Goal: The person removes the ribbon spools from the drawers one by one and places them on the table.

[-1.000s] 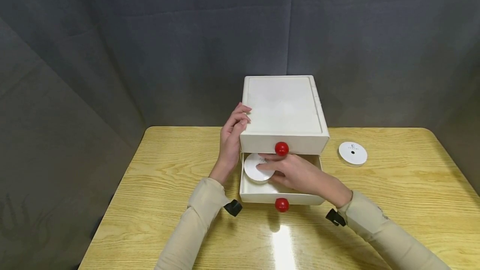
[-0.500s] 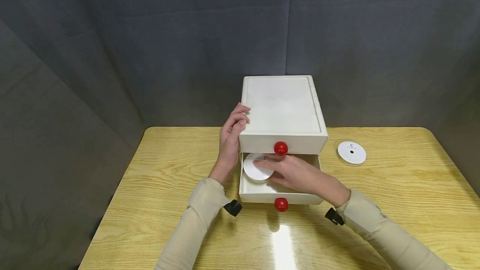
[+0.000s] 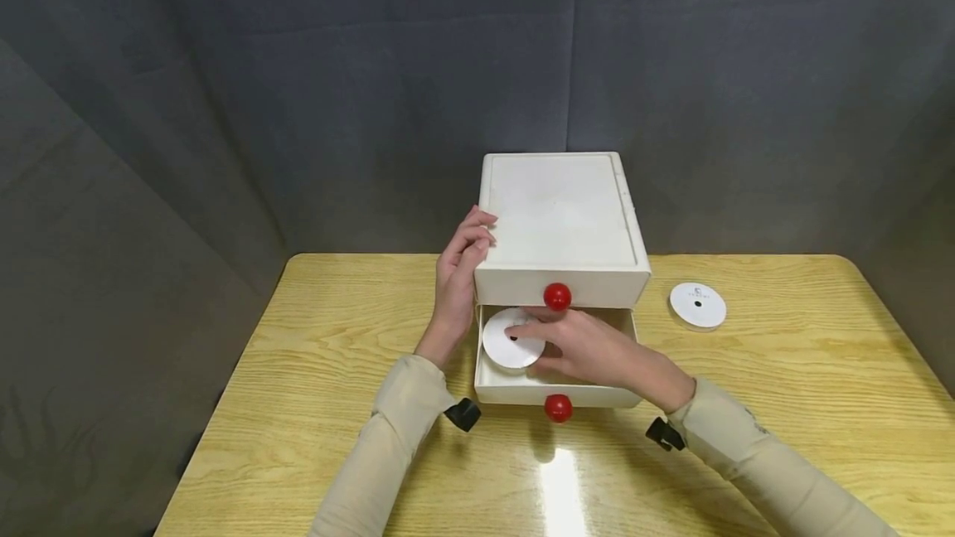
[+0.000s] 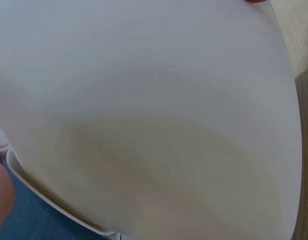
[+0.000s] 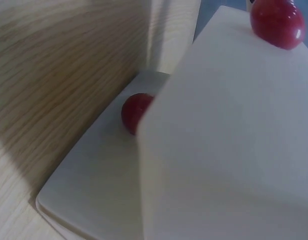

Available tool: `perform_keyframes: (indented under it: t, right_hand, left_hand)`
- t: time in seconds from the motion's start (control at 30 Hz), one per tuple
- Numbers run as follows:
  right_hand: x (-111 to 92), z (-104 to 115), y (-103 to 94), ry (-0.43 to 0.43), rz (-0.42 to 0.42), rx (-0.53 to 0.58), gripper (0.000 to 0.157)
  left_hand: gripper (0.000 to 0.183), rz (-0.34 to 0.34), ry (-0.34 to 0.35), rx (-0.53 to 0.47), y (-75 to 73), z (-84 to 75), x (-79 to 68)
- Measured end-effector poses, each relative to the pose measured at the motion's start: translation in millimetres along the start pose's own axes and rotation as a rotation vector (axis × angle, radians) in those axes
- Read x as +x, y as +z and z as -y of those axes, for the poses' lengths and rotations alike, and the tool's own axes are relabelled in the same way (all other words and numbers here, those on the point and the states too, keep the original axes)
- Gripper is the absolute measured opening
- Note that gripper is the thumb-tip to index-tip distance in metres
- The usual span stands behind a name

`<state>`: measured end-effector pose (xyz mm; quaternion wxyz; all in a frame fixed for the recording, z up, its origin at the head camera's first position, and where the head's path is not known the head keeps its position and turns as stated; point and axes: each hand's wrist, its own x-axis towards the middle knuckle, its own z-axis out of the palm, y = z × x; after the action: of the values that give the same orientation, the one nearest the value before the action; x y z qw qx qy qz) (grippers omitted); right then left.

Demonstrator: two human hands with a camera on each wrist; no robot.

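A white two-drawer cabinet (image 3: 558,210) stands at the table's middle, its lower drawer (image 3: 515,394) pulled out. My left hand (image 3: 461,263) braces its left side, bent fingers resting over the top edge. Inside the lower drawer, at its left, is a flat white ribbon spool (image 3: 498,348) with a dark centre hole. My right hand (image 3: 585,345) reaches into the drawer and holds this spool by its right part, index finger across its face and thumb at the near edge. The left wrist view shows mostly the cabinet's white side wall (image 4: 159,100).
A second white spool (image 3: 697,306) lies on the wooden table (image 3: 336,338), right of the cabinet. Red ball knobs stick out from the upper drawer (image 3: 597,288) and the lower one. A dark grey curtain (image 3: 373,89) hangs behind the table.
The spool in the drawer has shifted slightly toward the near side and lies flatter, its centre hole now showing. The right hand moved little with it; the left hand stays put.
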<state>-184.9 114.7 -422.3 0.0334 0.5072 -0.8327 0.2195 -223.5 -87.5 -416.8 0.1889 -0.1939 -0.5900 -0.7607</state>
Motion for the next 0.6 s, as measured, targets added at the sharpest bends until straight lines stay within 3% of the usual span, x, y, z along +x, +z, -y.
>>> perform_keyframes:
  t: [0.17,0.43,0.6]
  right_hand:
    - [-0.1,1.8,-1.9,0.018,-0.012,0.052,0.045]
    - [-3.3,8.1,-7.3,0.087,-0.049,0.244,0.032]
    - [-3.6,13.3,-10.2,0.130,-0.035,0.285,0.030]
  left_hand:
    - [0.020,0.002,-0.008,-0.003,0.1,0.4,0.5]
    - [0.018,0.002,-0.013,0.003,1.5,0.5,0.3]
    - [0.016,-0.013,-0.003,0.006,1.8,0.3,-0.4]
